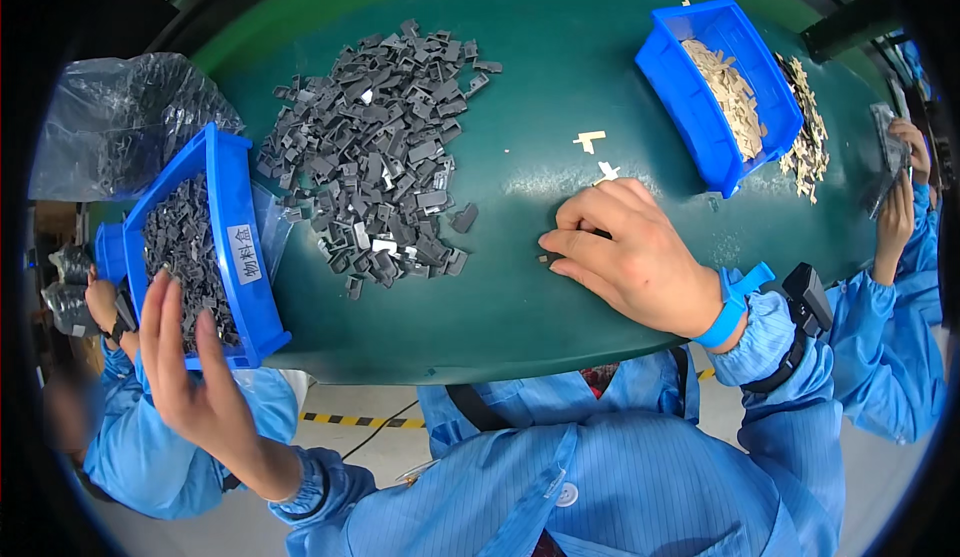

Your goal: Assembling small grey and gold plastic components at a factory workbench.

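Observation:
My left hand (pixel 195 382) is open, its fingers spread and pointing up over the near end of a blue bin (pixel 265 297). Small dark grey plastic parts (pixel 185 242) fill that bin, and the hand holds none that I can see. At mid-table my right hand (pixel 635 252) is closed, thumb and fingers pinched low at the green tabletop. A small dark grey part (pixel 547 257) just shows at its fingertips, mostly hidden by them. Two pale cut strips (pixel 590 141) lie beyond that hand, the nearer one (pixel 607 172) close to its knuckles.
A large heap of dark grey parts (pixel 390 157) spreads left of centre on the green table (pixel 540 47). At the far right stands a blue bin (pixel 715 147) of pale strips, with more strips (pixel 805 127) behind it. A clear plastic bag (pixel 125 122) lies far left. Co-workers' hands (pixel 897 217) show at both sides.

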Demonstrator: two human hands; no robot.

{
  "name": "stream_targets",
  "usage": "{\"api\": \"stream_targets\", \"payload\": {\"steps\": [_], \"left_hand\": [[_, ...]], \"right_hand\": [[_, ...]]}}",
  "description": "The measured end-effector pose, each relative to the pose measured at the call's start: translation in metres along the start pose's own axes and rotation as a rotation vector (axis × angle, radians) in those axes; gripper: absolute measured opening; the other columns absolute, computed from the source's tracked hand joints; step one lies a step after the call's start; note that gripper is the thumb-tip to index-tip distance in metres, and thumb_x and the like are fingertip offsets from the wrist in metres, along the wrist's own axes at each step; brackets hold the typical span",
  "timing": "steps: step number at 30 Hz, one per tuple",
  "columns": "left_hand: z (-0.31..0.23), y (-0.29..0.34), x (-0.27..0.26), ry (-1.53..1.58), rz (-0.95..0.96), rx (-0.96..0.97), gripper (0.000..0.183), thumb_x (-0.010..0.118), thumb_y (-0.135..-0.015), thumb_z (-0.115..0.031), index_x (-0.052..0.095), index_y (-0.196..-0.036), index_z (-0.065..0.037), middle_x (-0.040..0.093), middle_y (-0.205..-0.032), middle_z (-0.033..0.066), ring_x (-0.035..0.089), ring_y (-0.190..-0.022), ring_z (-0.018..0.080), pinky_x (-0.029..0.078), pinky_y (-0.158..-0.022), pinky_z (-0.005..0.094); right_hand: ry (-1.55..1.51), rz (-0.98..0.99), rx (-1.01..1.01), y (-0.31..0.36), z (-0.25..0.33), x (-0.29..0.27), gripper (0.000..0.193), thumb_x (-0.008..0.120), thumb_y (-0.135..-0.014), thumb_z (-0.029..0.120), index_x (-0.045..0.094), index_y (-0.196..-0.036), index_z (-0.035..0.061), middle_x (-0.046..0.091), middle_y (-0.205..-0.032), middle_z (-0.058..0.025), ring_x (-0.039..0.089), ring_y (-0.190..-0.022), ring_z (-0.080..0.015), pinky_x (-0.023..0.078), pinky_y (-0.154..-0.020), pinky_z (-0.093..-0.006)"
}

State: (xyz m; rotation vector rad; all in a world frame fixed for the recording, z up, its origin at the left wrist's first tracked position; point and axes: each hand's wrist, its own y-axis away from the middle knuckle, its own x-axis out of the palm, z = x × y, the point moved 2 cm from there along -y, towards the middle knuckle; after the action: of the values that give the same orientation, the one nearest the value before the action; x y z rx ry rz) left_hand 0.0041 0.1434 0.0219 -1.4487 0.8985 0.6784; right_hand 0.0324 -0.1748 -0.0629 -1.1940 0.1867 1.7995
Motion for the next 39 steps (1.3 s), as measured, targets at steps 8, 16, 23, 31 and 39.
{"api": "stream_targets", "payload": {"steps": [8,16,23,31,39], "left_hand": [[-0.097,0.018,0.044,1.057,0.342,0.015,0.023,0.066,-0.069,0.005,0.062,-0.092,0.006,0.062,-0.094,0.0205,0.062,-0.085,0.0267,0.050,-0.074,0.0314],[-0.108,0.041,0.072,1.068,0.364,-0.062,0.020,0.062,-0.074,0.006,0.063,-0.094,0.005,0.062,-0.097,0.0184,0.062,-0.085,0.0240,0.049,-0.074,0.0286],[-0.092,0.049,0.076,1.028,0.278,-0.126,0.017,0.058,-0.081,0.003,0.062,-0.097,0.004,0.059,-0.101,0.0166,0.060,-0.087,0.0194,0.050,-0.071,0.0250],[-0.100,0.053,0.077,1.058,0.259,-0.086,0.016,0.057,-0.082,0.002,0.061,-0.097,0.004,0.059,-0.101,0.0171,0.060,-0.086,0.0197,0.051,-0.070,0.0259],[-0.135,0.048,0.066,1.588,0.770,-0.332,0.024,0.060,-0.079,0.004,0.060,-0.104,0.005,0.058,-0.105,0.0157,0.060,-0.086,0.0172,0.051,-0.071,0.0243]], "right_hand": [[0.016,0.022,-0.041,0.000,-0.007,-0.001,0.014,0.062,-0.066,0.008,0.059,-0.079,0.0068,0.050,-0.081,-0.0035,0.050,-0.077,-0.0199,0.038,-0.070,-0.0321],[0.132,-0.010,-0.095,0.016,0.003,0.002,0.028,0.060,-0.064,0.012,0.059,-0.089,-0.0004,0.054,-0.095,-0.0085,0.052,-0.086,-0.0222,0.040,-0.074,-0.0328],[0.157,0.120,-0.101,0.037,0.037,0.006,0.040,0.067,-0.063,0.024,0.061,-0.092,-0.0035,0.054,-0.110,-0.0119,0.051,-0.101,-0.0229,0.041,-0.072,-0.0329],[0.169,-0.100,-0.291,0.077,0.038,0.015,0.016,0.062,-0.069,0.008,0.064,-0.082,-0.0006,0.063,-0.094,-0.0099,0.059,-0.085,-0.0226,0.041,-0.064,-0.0323],[-0.652,-0.339,0.178,0.057,0.038,-0.008,0.012,0.065,-0.075,0.004,0.064,-0.085,-0.0018,0.060,-0.093,-0.0135,0.058,-0.081,-0.0208,0.045,-0.070,-0.0303]]}}
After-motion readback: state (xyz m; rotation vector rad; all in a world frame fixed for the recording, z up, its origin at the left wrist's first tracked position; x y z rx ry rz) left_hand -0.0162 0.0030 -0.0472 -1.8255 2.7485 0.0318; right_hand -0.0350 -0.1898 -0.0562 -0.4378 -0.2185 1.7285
